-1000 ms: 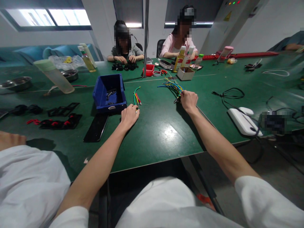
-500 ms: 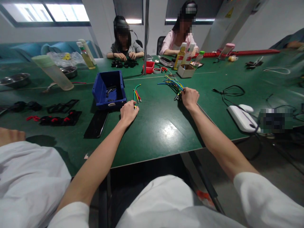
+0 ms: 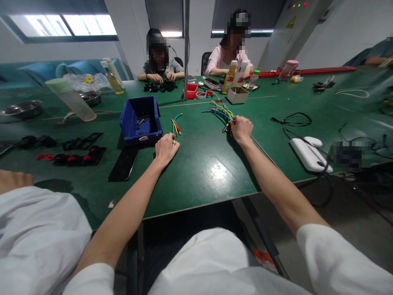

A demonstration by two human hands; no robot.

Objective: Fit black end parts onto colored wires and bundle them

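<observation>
My left hand (image 3: 166,149) rests on the green table (image 3: 208,164) with its fingers curled around the near ends of a small bunch of short wires (image 3: 175,123), green, yellow and red. My right hand (image 3: 241,128) is closed on the near ends of a larger bundle of coloured wires (image 3: 219,110), blue, yellow and green, that fans out away from me. Both forearms stretch forward from white sleeves.
A blue bin (image 3: 140,119) with dark parts stands left of my left hand, a black flat panel (image 3: 124,163) in front of it. Black and red parts (image 3: 76,157) lie at left. A white device (image 3: 310,153) with cables sits right. Two people work across the table.
Both hands stay on their wire bunches; the view has shifted slightly. The wires under the left hand have barely moved.
</observation>
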